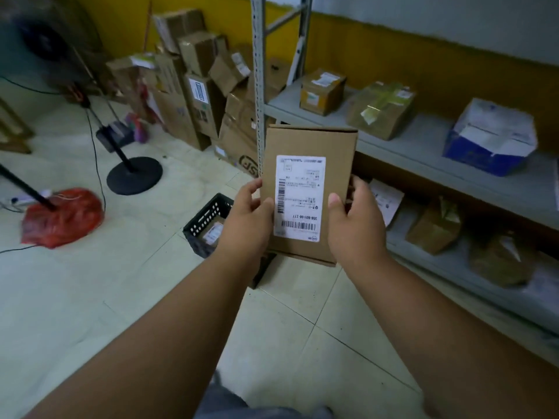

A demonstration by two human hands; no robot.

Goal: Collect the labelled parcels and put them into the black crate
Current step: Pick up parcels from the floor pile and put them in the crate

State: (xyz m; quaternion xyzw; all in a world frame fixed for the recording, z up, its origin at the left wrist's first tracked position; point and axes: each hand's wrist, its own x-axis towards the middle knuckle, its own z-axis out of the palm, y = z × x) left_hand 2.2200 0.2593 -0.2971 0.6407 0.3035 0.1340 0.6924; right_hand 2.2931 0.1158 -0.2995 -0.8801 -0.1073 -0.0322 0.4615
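Pale floor tiles run beneath both forearms. Held upright between the hands, a cardboard parcel shows its white shipping label: the left hand grips its left edge, thumb on the label, and the right hand clasps the right edge, fingers wrapped behind. Below and behind, the black crate sits on the floor holding another labelled parcel. Farther right, grey shelving carries more boxes.
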